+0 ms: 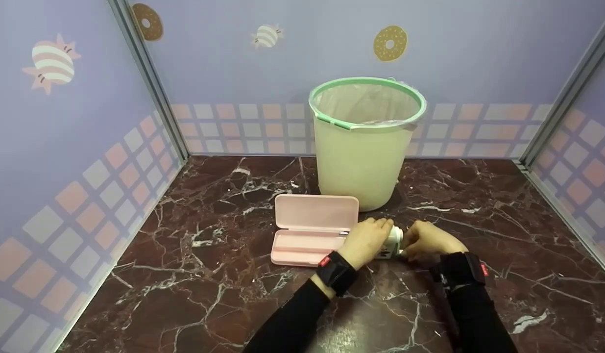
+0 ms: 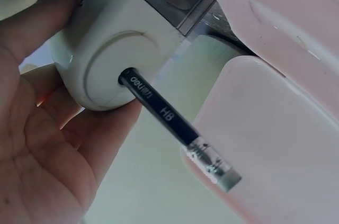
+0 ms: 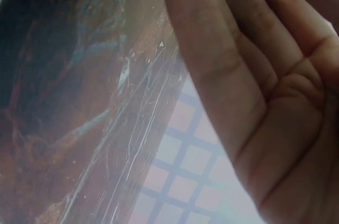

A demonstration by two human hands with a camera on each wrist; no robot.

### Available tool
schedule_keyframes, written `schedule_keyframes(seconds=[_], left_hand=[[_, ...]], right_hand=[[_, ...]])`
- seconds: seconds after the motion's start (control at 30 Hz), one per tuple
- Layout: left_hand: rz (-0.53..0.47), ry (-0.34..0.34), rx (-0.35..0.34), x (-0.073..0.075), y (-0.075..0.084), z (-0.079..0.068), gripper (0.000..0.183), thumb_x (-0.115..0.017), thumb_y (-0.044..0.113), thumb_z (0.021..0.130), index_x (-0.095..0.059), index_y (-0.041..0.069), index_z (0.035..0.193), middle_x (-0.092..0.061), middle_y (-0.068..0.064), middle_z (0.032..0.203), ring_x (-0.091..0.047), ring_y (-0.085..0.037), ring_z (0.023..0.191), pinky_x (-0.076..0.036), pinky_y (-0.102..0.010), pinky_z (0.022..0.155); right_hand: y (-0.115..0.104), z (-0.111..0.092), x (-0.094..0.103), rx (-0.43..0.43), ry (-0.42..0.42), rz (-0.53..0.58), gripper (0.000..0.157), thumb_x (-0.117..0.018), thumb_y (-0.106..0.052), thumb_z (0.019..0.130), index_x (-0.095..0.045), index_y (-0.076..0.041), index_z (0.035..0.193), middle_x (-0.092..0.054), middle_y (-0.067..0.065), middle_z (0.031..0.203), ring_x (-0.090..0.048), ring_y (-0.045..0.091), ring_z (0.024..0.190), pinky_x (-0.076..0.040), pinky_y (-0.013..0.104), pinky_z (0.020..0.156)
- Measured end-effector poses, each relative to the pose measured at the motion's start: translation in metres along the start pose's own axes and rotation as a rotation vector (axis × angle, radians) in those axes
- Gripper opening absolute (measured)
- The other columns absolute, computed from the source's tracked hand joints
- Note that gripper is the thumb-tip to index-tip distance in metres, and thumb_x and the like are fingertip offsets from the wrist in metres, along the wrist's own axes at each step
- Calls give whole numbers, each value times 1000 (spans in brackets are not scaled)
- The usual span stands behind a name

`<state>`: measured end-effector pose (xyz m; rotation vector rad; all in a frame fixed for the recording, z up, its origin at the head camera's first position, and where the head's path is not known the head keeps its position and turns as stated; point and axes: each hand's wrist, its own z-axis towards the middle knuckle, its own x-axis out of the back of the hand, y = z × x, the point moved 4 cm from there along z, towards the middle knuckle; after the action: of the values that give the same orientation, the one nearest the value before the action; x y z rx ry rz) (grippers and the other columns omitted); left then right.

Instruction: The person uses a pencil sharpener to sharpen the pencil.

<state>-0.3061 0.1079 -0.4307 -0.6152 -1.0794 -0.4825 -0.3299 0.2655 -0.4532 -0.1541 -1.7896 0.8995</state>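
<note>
A white desktop pencil sharpener (image 1: 394, 240) lies on the table, with a dark window on its side in the left wrist view. My left hand (image 1: 366, 240) grips its body, thumb on one side and fingers round the other. From the round front hole sticks a black HB pencil (image 2: 167, 115), its metal ferrule and grey eraser end outward. My right hand (image 1: 432, 240) is at the opposite end with bent fingers, pinching the small crank handle, which the fingers mostly hide. In the right wrist view only the palm and fingers (image 3: 212, 60) show.
Left of the sharpener lies an opened pink pencil case (image 1: 317, 212), its lid raised; the pencil's end reaches over it. Behind stands a pale green trash bin (image 1: 361, 162) with a clear liner. Patterned panels (image 1: 263, 73) enclose the marbled dark red table (image 1: 184, 294).
</note>
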Motion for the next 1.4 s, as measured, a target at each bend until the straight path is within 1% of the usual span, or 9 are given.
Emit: schedule_keyframes(seconds=[0.13,0.27,0.47,0.6,0.7,0.77,0.9,1.03,1.4], left_hand=[[-79,-77,-16,-3,-6,4,57,-74,34,85,-57,14,135,-67,2,128,-65,-15,105,-55,-25,86],[-238,-150,-39,-5,-16,2,73,-76,38,84,-48,10,145,-62,-3,136,-62,-20,116,-52,-29,97],[-416,-245,-9,4,-40,-3,96,-82,30,78,-29,2,153,-48,-14,150,-49,-25,135,-35,-30,117],[-411,-268,65,16,-61,-7,75,-83,23,76,-51,3,140,-60,-12,136,-58,-25,125,-42,-32,111],[-387,-259,116,22,-73,-10,44,-82,19,77,-69,4,116,-72,-9,112,-68,-24,103,-53,-34,95],[-376,-248,137,22,-76,-11,30,-82,18,78,-74,6,103,-75,-6,99,-70,-24,92,-56,-34,85],[-346,-237,125,19,-73,-11,19,-80,20,79,-76,9,94,-75,-3,91,-70,-22,83,-56,-33,77],[-349,-231,116,14,-67,-10,16,-80,20,80,-76,10,91,-75,-2,88,-70,-20,82,-56,-31,75],[-326,-216,67,4,-61,-5,9,-79,18,82,-77,12,89,-76,-1,89,-71,-19,83,-56,-29,77]], right_hand=[[1,-1,1,-19,0,3,5,-75,-2,75,-75,1,79,-72,8,70,-60,10,57,-51,23,54],[1,0,1,-6,-20,7,6,-75,-3,77,-74,1,81,-73,10,72,-64,13,60,-54,25,56],[-5,-2,4,-10,-9,-19,15,-76,-9,78,-74,0,89,-75,10,79,-68,14,65,-56,27,61],[-17,-9,13,-23,56,-36,44,-80,-9,73,-67,5,113,-75,17,97,-71,21,79,-58,32,72],[-30,-13,20,21,152,-63,65,-84,-10,70,-58,5,128,-69,22,114,-69,32,96,-57,44,84],[-39,-11,20,69,221,-86,68,-85,-11,70,-57,3,130,-67,23,121,-66,37,105,-54,50,91],[-55,-3,15,184,336,-153,63,-85,-8,69,-61,1,127,-66,20,124,-63,37,113,-48,53,100],[-66,7,2,257,362,-226,58,-85,-5,67,-65,2,120,-70,18,116,-65,35,106,-50,50,96],[-74,13,-12,258,372,-264,41,-85,-1,68,-71,0,107,-73,12,99,-67,28,90,-53,46,83]])
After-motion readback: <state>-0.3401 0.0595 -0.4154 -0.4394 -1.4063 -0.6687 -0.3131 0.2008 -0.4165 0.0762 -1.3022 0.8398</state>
